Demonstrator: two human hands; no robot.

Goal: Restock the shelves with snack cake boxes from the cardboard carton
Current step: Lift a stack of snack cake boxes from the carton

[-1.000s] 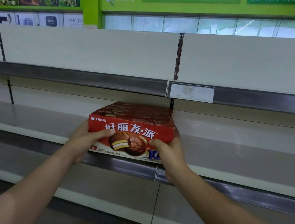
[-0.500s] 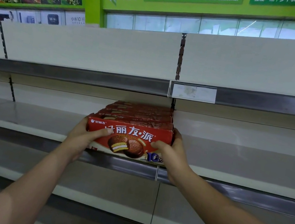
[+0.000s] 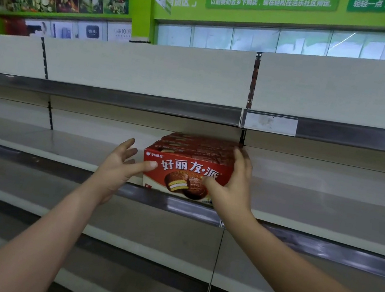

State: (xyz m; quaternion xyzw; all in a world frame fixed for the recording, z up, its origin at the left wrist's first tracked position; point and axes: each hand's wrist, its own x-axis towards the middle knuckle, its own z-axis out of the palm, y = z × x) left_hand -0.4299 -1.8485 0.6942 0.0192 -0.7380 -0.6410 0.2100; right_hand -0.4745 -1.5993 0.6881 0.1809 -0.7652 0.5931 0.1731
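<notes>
A row of red snack cake boxes stands on the middle shelf, front box facing me with chocolate pies printed on it. My left hand is at the boxes' left side with fingers spread; only its thumb touches the front face. My right hand lies against the right end of the row, thumb on the front and fingers along the side. The cardboard carton is not in view.
The shelf above carries a blank price tag on its rail. Lower shelves run below with nothing on them. An upright post splits the bays just behind the boxes. Green store walls and bunting are far behind.
The boxes have gone from held at the shelf edge to resting on the shelf. My left hand has opened and drawn off their left side; my right hand has loosened.
</notes>
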